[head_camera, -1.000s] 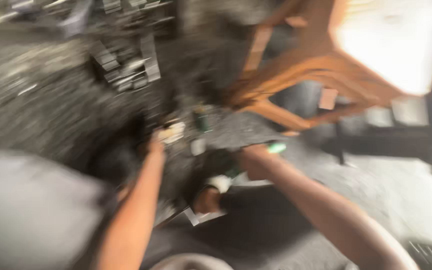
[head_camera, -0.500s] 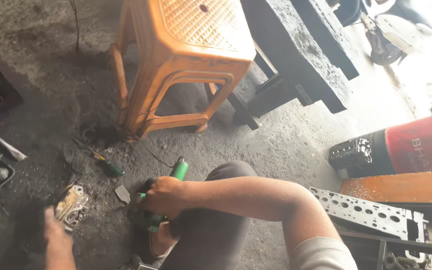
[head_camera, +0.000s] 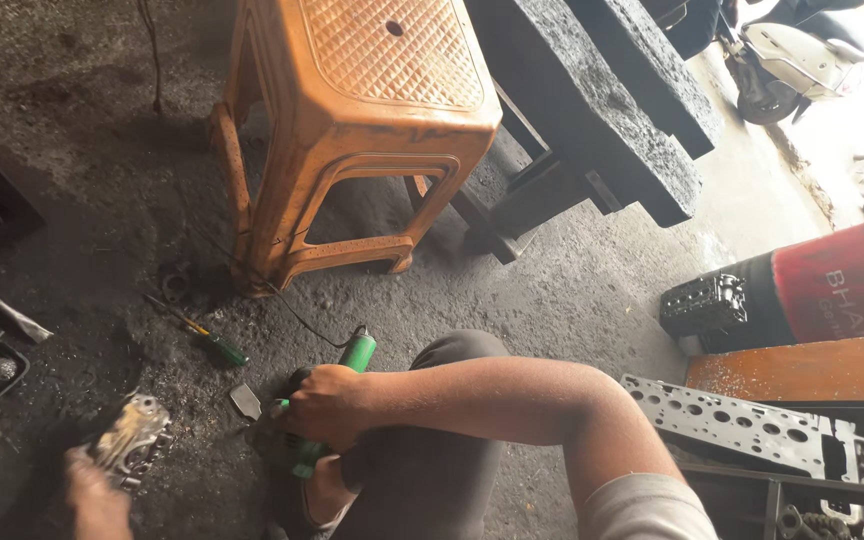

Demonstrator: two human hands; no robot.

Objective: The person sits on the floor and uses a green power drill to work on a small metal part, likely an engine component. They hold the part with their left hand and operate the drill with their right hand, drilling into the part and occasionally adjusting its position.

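Grimy concrete floor spreads under me, an orange plastic stool standing ahead. My right hand has its fingers clamped on a green-handled power tool low by my knee. My left hand grips a small metal part (blurred), with a green screwdriver lying nearby.

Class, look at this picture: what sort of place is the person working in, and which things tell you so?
Probably a mechanic's workshop: a grimy concrete floor, a perforated grey metal gasket plate, a green-handled screwdriver, and a green power tool in the right hand.
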